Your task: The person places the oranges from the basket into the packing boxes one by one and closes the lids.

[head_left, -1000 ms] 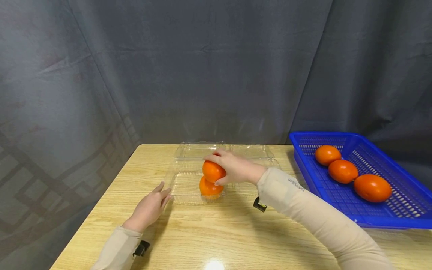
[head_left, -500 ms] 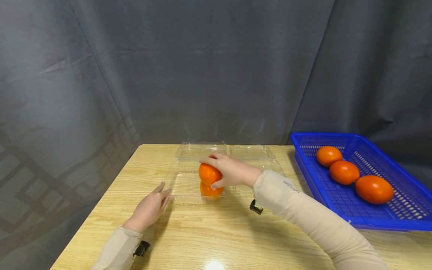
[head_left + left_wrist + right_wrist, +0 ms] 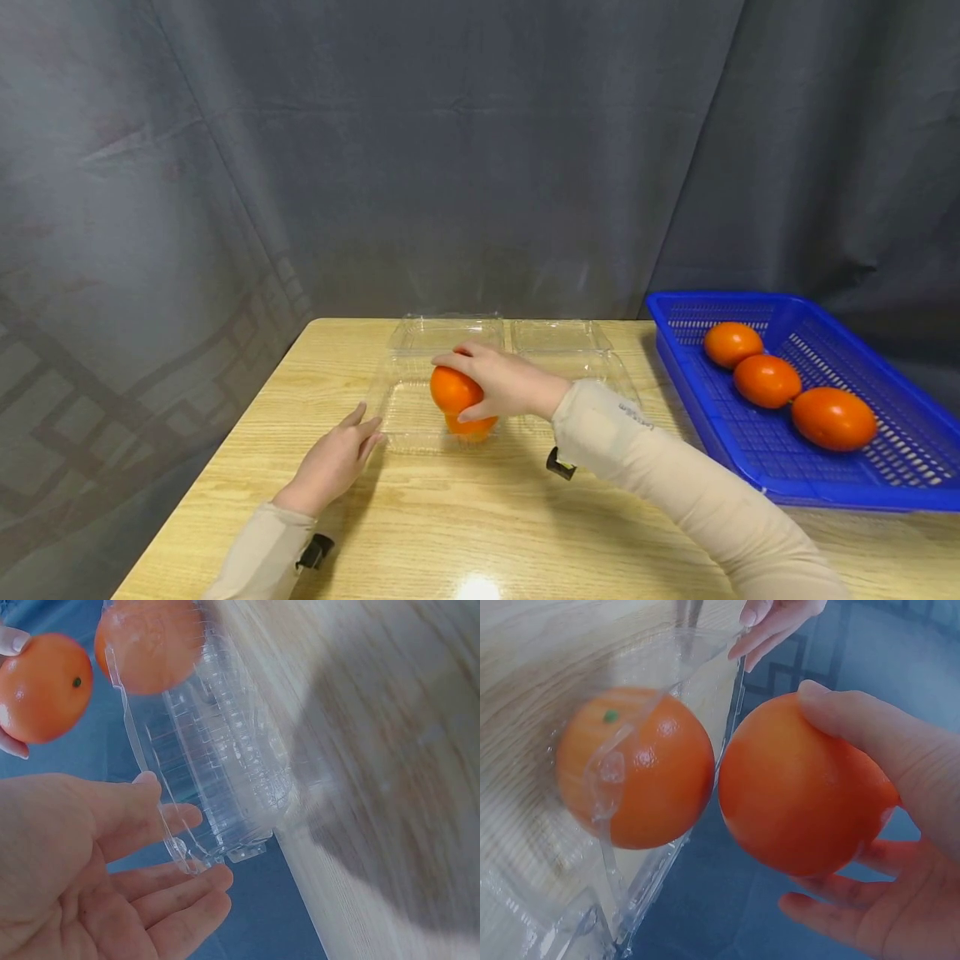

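Observation:
My right hand (image 3: pixel 506 382) grips an orange (image 3: pixel 450 390) from above, thumb on the near side and fingers over the far side. A second orange (image 3: pixel 472 430) sits in the right part of a clear plastic clamshell container (image 3: pixel 420 445), just below the held one. In the right wrist view the held orange (image 3: pixel 802 787) appears right beside the orange in the container (image 3: pixel 641 772); whether they touch I cannot tell. My left hand (image 3: pixel 330 467) is at the container's near left corner, its fairly straight fingers (image 3: pixel 187 919) touching the clear wall.
To the right stands a blue perforated basket (image 3: pixel 690 417) holding several oranges (image 3: pixel 767 382). Another clear clamshell container (image 3: pixel 558 337) lies open beside the first, partly behind my right arm. A grey curtain (image 3: pixel 480 167) hangs behind the wooden table (image 3: pixel 420 525).
My right hand has carried the orange leftward and slightly down, from above the second orange to its upper left. The left hand has stayed at the container's corner.

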### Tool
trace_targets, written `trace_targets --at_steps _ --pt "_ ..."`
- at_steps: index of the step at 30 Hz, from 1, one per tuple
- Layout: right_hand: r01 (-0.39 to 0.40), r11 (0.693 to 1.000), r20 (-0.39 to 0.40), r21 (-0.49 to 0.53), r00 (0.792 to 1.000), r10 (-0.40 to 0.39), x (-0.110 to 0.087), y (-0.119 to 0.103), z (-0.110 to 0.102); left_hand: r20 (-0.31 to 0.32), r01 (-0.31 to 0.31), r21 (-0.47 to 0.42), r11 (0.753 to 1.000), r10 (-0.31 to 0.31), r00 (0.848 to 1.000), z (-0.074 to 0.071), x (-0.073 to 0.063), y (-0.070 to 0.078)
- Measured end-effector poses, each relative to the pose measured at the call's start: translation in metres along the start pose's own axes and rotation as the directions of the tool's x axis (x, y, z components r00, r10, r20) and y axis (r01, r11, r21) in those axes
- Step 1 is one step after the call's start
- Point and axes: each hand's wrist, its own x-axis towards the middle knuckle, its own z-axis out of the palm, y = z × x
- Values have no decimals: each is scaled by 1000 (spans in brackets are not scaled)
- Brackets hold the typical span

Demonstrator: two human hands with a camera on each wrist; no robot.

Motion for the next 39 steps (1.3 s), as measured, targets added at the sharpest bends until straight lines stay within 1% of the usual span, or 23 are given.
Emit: trace_targets --at_steps 8,18,25,30,39 --pt "11 1000 6 14 1000 -11 4 -5 4 8 6 -6 1000 -6 1000 -1 0 0" --pt "32 999 6 -10 999 -32 10 -7 12 -11 -3 5 1000 3 1000 1 0 0" --pt "43 999 -16 3 999 -43 15 -10 18 -13 -3 8 1000 3 1000 1 1 0" --pt "52 999 -18 -12 998 -53 17 -12 20 -20 -7 11 1000 7 1000 1 1 0" --pt "19 1000 -4 -18 1000 -19 21 -14 23 -11 -1 7 1000 1 1000 0 0 0"
